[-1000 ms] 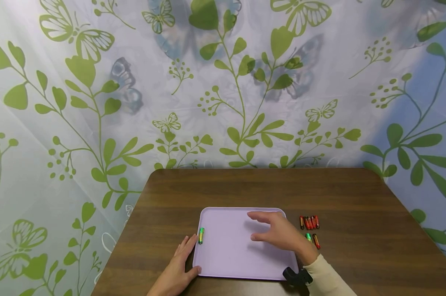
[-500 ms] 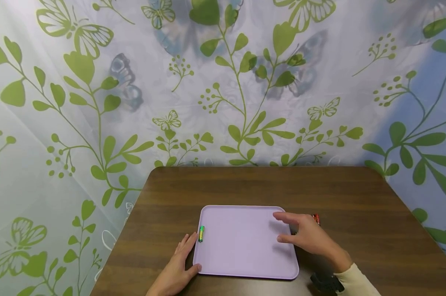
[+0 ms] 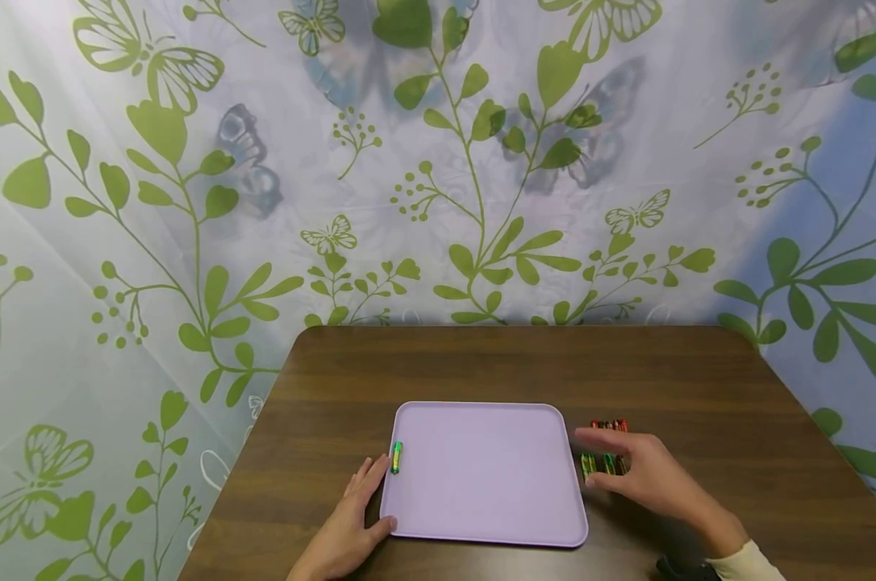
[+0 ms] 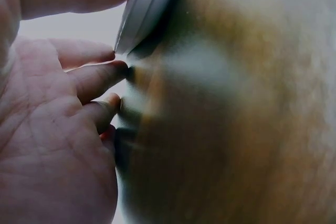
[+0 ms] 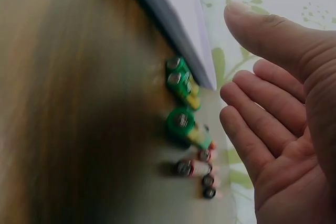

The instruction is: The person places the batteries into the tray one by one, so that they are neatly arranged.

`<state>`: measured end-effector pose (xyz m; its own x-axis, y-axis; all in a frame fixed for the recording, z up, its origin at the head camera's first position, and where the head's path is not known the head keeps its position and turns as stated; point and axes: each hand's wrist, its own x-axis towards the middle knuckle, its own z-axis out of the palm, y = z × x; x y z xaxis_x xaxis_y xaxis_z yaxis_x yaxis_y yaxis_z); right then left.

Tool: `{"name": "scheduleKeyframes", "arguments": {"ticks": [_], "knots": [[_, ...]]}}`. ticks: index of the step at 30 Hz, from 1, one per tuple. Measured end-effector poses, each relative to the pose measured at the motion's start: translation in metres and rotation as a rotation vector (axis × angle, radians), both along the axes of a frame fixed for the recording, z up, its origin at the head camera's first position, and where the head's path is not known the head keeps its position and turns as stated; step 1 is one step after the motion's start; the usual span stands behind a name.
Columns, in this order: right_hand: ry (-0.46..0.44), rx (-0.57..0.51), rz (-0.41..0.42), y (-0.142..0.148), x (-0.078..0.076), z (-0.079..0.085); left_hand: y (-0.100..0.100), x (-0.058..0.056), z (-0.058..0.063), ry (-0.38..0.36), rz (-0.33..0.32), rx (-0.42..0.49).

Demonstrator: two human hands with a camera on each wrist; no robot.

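Observation:
A lilac tray [image 3: 489,476] lies on the wooden table, with one green battery [image 3: 397,457] near its left rim. Along that rim rests my left hand [image 3: 347,520], its fingers and thumb touching the tray's side. My right hand [image 3: 656,476] hovers just right of the tray, thumb and fingers spread apart, holding nothing. Beneath and beyond it are green batteries [image 3: 588,464] and a row of red batteries [image 3: 609,424], partly hidden by the hand. In the right wrist view, the green batteries [image 5: 181,121] and a red-and-black battery [image 5: 185,168] stand out from the palm.
The dark wooden table [image 3: 511,363] reaches back to a hanging cloth [image 3: 438,202] printed with leaves and butterflies. A black strap [image 3: 681,569] sits at the right wrist, by a cream sleeve [image 3: 746,565].
My right hand has moved rightward from above the tray to over the batteries beside it, its fingers still apart. The left hand and the battery on the tray stay put.

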<state>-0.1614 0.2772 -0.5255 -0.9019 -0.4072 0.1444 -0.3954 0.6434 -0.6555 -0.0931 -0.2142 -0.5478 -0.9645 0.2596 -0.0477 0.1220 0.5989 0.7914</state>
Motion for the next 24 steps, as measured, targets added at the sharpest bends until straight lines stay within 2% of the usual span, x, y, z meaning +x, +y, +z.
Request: {"name": "scheduleKeyframes", "arguments": {"ticks": [8,17,24], "knots": [[0.064,0.063,-0.012,0.016,0.008,-0.006,-0.001,0.0,-0.001,-0.001,0.001,0.002],[0.111,0.111,-0.097,0.033,0.013,-0.006,-0.001,-0.001,0.001,0.004,-0.001,0.001],[0.085,0.187,-0.131,0.043,0.011,-0.007,-0.001,-0.004,0.0,-0.01,0.0,-0.005]]}}
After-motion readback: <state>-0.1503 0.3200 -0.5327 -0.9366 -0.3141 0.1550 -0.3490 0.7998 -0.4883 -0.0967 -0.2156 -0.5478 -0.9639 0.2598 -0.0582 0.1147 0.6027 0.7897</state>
